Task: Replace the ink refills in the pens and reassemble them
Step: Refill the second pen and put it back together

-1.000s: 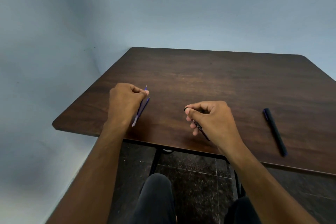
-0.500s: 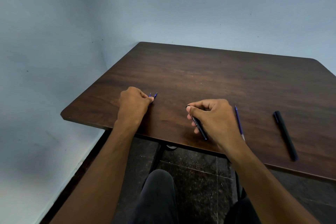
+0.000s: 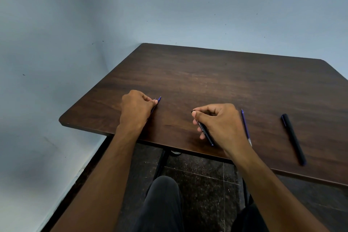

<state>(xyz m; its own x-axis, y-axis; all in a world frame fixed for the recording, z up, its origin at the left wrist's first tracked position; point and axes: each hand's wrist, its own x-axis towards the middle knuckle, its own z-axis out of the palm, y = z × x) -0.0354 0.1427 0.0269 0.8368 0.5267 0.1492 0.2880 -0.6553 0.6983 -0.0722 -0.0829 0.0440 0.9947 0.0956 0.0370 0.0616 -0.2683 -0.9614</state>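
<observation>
1. While the person sits at the near edge of the dark wooden counter [image 3: 207, 81], the head view shows both hands low on its surface, each curled round slim pen parts, so the work looks to be in mid-reassembly.
2. The left hand [image 3: 136, 108] rests knuckles-up on the counter, its fingers closed round thin blue refills [image 3: 158, 100]. Only their pointed tips poke out past the fingertips, aimed away from the person. I see two tips, though how many pieces are held I cannot tell. Gathering them in one fist seems meant to keep them from rolling off.
3. The right hand [image 3: 218, 121] pinches a black pen barrel [image 3: 204, 131] between thumb and forefinger at its far end. The barrel slants back toward the person's lap, with its lower tip near the counter's front edge. That grip would leave the far end ready to take a refill, I judge.
4. Just beside the right hand, on its outer side, a single blue refill [image 3: 245, 125] lies flat on the counter, partly hidden by the wrist; probably set aside within easy reach.
5. Further right, well apart, a capped dark pen [image 3: 293, 138] lies on the counter, untouched. Whether it is finished or waiting I cannot say.
</observation>
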